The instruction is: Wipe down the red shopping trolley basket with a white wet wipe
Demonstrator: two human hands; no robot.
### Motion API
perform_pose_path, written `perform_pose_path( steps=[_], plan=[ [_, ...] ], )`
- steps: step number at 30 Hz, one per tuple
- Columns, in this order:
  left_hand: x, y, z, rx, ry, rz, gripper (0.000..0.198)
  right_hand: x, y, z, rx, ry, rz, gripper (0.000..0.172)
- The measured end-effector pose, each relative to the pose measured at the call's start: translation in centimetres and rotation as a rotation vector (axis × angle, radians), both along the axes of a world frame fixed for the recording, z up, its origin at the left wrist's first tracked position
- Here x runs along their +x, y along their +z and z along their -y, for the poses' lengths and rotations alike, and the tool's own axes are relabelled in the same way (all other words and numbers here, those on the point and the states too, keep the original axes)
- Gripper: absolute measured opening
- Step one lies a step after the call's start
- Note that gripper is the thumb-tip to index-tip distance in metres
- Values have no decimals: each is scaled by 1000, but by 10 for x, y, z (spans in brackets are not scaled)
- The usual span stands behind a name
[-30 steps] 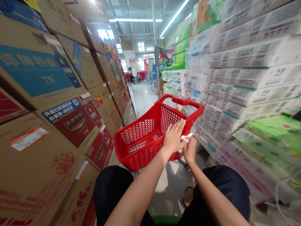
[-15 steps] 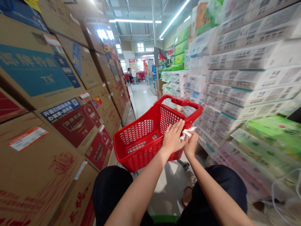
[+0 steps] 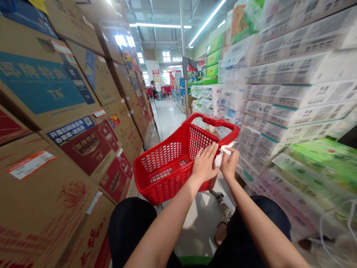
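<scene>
A red plastic shopping basket [image 3: 167, 182] with lattice walls and a raised handle stands tilted in front of my knees. My left hand [image 3: 205, 162] grips its near rim close to the handle end, fingers laid over the edge and thumb on the outer side. Beside it, my right hand [image 3: 230, 163] pinches a crumpled white cloth [image 3: 221, 154], pressed against the outside of the basket's handle end. Part of the cloth is hidden by the fingers, and I cannot tell whether it is fabric or tissue.
Stacked cardboard cartons [image 3: 36, 186] wall in the left side. On the right rise piles of plastic-wrapped paper packs [image 3: 279, 93] and green packs [image 3: 320, 160]. A metal pole [image 3: 184, 44] stands beyond the basket. Far down the aisle a person [image 3: 157, 88] sits on a stool.
My right hand has shifted slightly up and to the right along the handle end, with more of the cloth now showing. The left hand stays in place on the rim.
</scene>
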State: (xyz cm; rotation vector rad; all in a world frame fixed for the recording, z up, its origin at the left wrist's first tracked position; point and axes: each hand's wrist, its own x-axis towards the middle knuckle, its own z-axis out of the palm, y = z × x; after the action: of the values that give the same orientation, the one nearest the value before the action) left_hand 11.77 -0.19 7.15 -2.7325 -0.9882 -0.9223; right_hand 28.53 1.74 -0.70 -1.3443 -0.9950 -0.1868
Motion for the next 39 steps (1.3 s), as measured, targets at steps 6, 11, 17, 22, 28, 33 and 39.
perform_pose_path(
  steps=[6, 11, 17, 22, 28, 33, 39],
  plan=[
    [-3, -1, 0, 1, -3, -5, 90, -48, -69, 32, -74, -16, -99, 15],
    [-2, 0, 2, 6, 20, 10, 80, -59, -42, 22, -38, -7, -103, 27],
    [-3, 0, 1, -9, -2, 13, 84, -25, 8, -2, 68, -44, -31, 23],
    [-5, -2, 0, -16, -45, 43, 92, -5, 28, -5, 97, -159, -105, 25],
    [-4, -6, -1, -38, -89, 88, 86, -2, 102, -7, 13, 44, 437, 22],
    [-8, -4, 2, -79, -123, 139, 91, 42, 137, -7, -254, 8, 762, 23],
    [-15, -1, 4, -101, -205, 189, 92, 96, 158, -2, -350, -34, 897, 25]
  ],
)
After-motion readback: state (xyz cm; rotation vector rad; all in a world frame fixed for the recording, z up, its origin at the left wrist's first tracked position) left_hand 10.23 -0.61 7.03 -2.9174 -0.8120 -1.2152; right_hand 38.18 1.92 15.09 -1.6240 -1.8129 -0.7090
